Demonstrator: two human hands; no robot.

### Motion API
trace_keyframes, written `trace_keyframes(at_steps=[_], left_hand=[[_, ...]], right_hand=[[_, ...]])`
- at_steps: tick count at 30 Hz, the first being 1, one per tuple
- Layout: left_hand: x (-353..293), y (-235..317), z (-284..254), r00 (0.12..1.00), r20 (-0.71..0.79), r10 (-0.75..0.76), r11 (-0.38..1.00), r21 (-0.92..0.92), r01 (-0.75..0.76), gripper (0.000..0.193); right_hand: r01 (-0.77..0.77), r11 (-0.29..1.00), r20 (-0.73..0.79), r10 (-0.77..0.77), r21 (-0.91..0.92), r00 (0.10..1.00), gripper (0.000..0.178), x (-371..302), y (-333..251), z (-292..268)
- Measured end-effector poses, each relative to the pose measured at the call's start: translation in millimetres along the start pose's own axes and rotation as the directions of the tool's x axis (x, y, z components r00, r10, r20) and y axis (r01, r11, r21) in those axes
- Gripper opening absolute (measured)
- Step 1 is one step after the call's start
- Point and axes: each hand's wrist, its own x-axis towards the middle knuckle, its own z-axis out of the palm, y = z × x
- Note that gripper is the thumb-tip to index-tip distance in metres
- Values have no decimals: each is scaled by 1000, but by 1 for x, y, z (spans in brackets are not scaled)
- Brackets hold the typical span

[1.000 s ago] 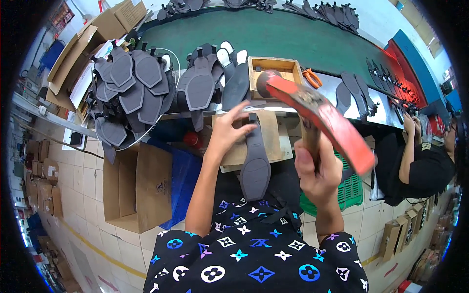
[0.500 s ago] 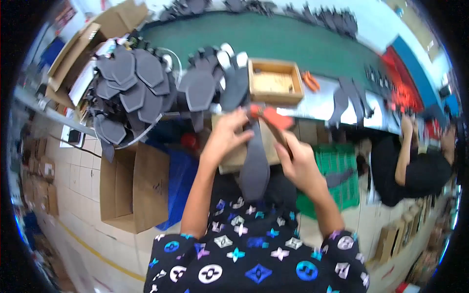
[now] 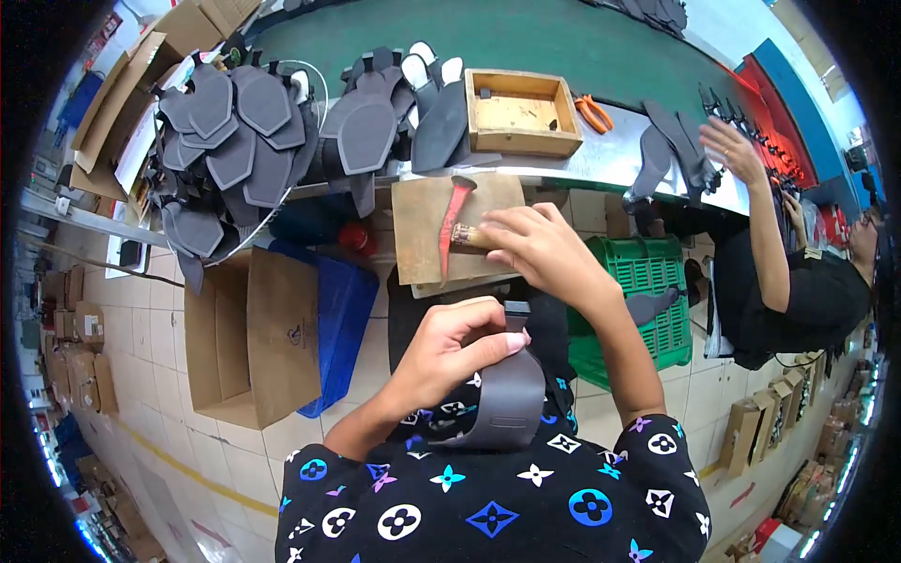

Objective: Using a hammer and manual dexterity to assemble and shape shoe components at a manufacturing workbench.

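My left hand (image 3: pixel 450 352) grips a dark grey shoe sole (image 3: pixel 513 399) by its narrow end, fingers curled and thumb pressed on top. The sole curves up in front of my printed shirt, and a small dark strap end stands above the fingers. My right hand (image 3: pixel 549 253) has its fingers and thumb around the handle end of a hammer (image 3: pixel 457 211). The hammer's red head rests on a square wooden board (image 3: pixel 418 225) ahead of me, with the wooden handle pointing right.
Grey soles (image 3: pixel 253 131) are piled at the left of the green bench (image 3: pixel 375 42). A wooden box (image 3: pixel 521 141) and orange-handled pliers (image 3: pixel 593 113) sit beyond the board. A cardboard box (image 3: pixel 282 347), blue bin (image 3: pixel 343 319) and green crate (image 3: pixel 657 272) flank me. A co-worker (image 3: pixel 788 272) sits at right.
The sole has come off the board toward my body and is now bent in my left hand. My right hand has lowered the hammer onto the board. The co-worker's arm has risen.
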Motion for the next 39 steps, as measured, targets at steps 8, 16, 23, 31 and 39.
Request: trace_keyframes(at_steps=[8, 16, 23, 31, 39], left_hand=[[-8, 15, 12, 959, 239, -150, 933, -288, 218, 32], [1, 15, 19, 934, 318, -164, 934, -255, 251, 35], [25, -16, 36, 996, 72, -60, 981, -181, 72, 50], [55, 3, -11, 952, 182, -247, 965, -43, 259, 31], [134, 55, -173, 844, -449, 293, 895, 439, -77, 48]], right_hand=[[37, -65, -18, 276, 997, 961, 55, -29, -78, -2], [111, -110, -74, 296, 988, 952, 45, -33, -73, -6], [-189, 536, -145, 520, 823, 842, 20, -58, -60, -26], [-381, 609, -208, 679, 695, 704, 53, -98, 9, -34], [-733, 630, -597, 699, 254, 394, 55, -136, 164, 7]])
